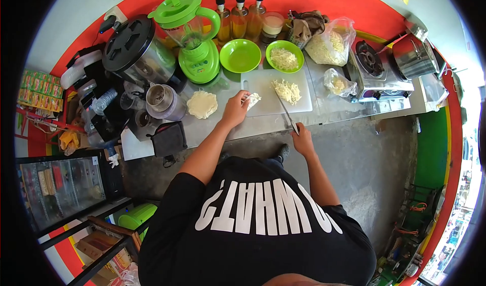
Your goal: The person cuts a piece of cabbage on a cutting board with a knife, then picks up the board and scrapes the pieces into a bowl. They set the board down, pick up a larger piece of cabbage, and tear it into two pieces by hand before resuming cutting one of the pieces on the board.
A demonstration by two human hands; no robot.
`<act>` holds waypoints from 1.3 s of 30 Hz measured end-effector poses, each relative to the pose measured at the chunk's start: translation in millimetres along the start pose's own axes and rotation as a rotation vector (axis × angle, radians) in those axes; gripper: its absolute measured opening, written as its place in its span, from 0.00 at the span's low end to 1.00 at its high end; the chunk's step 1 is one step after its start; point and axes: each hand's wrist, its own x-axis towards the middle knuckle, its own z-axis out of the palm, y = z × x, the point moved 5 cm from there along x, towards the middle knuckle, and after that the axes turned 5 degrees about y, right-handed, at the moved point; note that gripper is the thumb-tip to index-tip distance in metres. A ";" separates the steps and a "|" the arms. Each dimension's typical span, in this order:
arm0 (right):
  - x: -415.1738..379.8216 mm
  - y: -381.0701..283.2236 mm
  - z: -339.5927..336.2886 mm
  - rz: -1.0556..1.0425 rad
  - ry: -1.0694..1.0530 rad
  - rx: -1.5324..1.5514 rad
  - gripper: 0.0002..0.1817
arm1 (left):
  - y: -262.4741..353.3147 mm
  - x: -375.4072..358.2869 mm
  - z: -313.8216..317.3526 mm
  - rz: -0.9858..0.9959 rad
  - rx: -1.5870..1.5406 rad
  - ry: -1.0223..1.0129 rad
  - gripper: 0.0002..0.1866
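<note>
My left hand (236, 110) has its fingers closed on a small pale piece of cabbage (253, 101) at the left side of a white cutting board (268, 109). In my right hand (304, 140) is the handle of a knife (287, 115). Its blade points up and left across the board, with the tip beside a heap of shredded cabbage (287, 91). Left of the board, a round, pale cabbage half (202, 105) lies on the metal counter. Behind the board stands a green bowl (300, 66) holding more shreds, beside another green bowl (240, 55).
A green blender (198, 60), a large black-lidded container (132, 45) and a metal canister (164, 104) stand left. Pump bottles (239, 22) line the back. Bags of shreds (331, 43), a gas stove (382, 76) and a pot (415, 58) are right. A black pouch (168, 138) sits near the front edge.
</note>
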 end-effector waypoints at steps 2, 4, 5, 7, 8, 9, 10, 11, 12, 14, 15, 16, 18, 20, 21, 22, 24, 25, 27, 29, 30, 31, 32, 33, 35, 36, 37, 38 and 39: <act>5.6 3.6 -13.2 0.022 -0.004 0.013 0.16 | 0.3 5.5 21.1 -0.020 -0.022 -0.036 0.11; 10.8 1.8 -22.1 0.000 -0.031 0.008 0.16 | -3.8 12.5 41.3 -0.017 -0.073 -0.040 0.10; 13.4 0.2 -24.2 -0.021 -0.062 0.008 0.16 | -6.7 14.9 50.2 -0.016 -0.075 -0.041 0.10; 19.6 1.8 -28.3 -0.073 -0.077 0.021 0.15 | -8.6 15.1 63.5 -0.046 0.018 -0.044 0.11; 21.7 1.7 -29.9 -0.125 -0.094 0.036 0.15 | -9.9 13.8 69.2 -0.049 0.017 -0.048 0.11; 24.9 3.5 -32.1 -0.121 -0.096 0.036 0.15 | -8.4 12.3 70.0 -0.032 0.149 0.001 0.13; 27.9 4.0 -32.4 -0.135 -0.130 0.050 0.15 | -7.0 10.2 70.8 -0.018 0.281 0.051 0.16; 30.4 4.1 -31.9 -0.149 -0.167 0.067 0.15 | -6.3 7.2 75.3 -0.025 0.284 0.051 0.16; 32.8 3.3 -32.8 -0.147 -0.176 0.072 0.15 | -0.3 3.8 75.6 0.004 0.312 0.121 0.18; 34.9 0.5 -30.9 -0.153 -0.221 0.062 0.15 | 6.5 -1.7 71.6 0.026 0.349 0.191 0.21; 36.1 2.6 -26.8 -0.153 -0.230 0.067 0.15 | 8.8 -1.2 72.3 0.082 0.417 0.177 0.21; 37.0 2.0 -23.0 -0.199 -0.221 0.073 0.15 | 11.2 -1.2 73.4 0.138 0.483 0.163 0.22; 39.0 -2.2 -17.2 -0.250 -0.219 0.080 0.16 | 11.9 -2.3 72.4 0.185 0.505 0.135 0.23; 39.1 -8.6 -11.6 -0.265 -0.233 0.045 0.17 | 12.5 -1.4 73.7 0.230 0.524 0.109 0.24; 37.9 -11.0 -8.7 -0.269 -0.247 0.043 0.17 | 13.7 -2.4 76.4 0.287 0.544 0.082 0.23; 39.6 -13.3 -5.3 -0.249 -0.253 -0.027 0.17 | 15.7 -4.5 77.9 0.347 0.566 0.059 0.22; 46.6 -26.1 0.0 -0.247 -0.254 -0.095 0.17 | 19.2 -5.9 80.1 0.371 0.612 0.050 0.22; 49.4 -32.0 0.7 -0.218 -0.233 -0.144 0.16 | 21.2 -5.8 82.5 0.401 0.653 0.026 0.21; 54.9 -41.7 3.7 -0.189 -0.209 -0.190 0.15 | 23.3 -3.3 81.1 0.401 0.649 0.016 0.19; 63.9 -47.1 9.4 -0.166 -0.231 -0.292 0.15 | 26.3 -1.8 83.0 0.403 0.641 -0.005 0.17; 68.8 -42.8 16.6 -0.166 -0.228 -0.291 0.15 | 25.4 1.2 84.6 0.371 0.639 -0.001 0.15; 74.5 -33.3 29.6 -0.202 -0.224 -0.246 0.15 | 23.9 4.6 85.7 0.340 0.636 0.004 0.13; 80.1 -25.2 40.8 -0.238 -0.219 -0.202 0.15 | 22.4 7.9 87.4 0.343 0.634 0.005 0.13; 85.2 -18.9 49.3 -0.237 -0.218 -0.205 0.15 | 19.4 10.6 87.7 0.315 0.580 0.038 0.12; 88.4 -4.8 64.8 -0.048 -0.333 -0.002 0.15 | 13.3 8.9 91.4 0.289 0.520 0.064 0.11; 89.2 -4.8 64.5 -0.046 -0.325 -0.004 0.15 | 10.5 9.2 90.6 0.257 0.460 0.082 0.11; 89.2 -3.8 63.9 -0.020 -0.316 0.021 0.15 | 7.8 9.5 89.6 0.226 0.401 0.099 0.12; 88.5 -2.6 63.5 0.007 -0.306 0.048 0.15 | 6.1 7.6 90.5 0.234 0.398 0.093 0.12; 86.2 -6.4 60.7 0.011 -0.296 0.048 0.15 | 8.0 4.0 89.3 0.278 0.384 0.123 0.13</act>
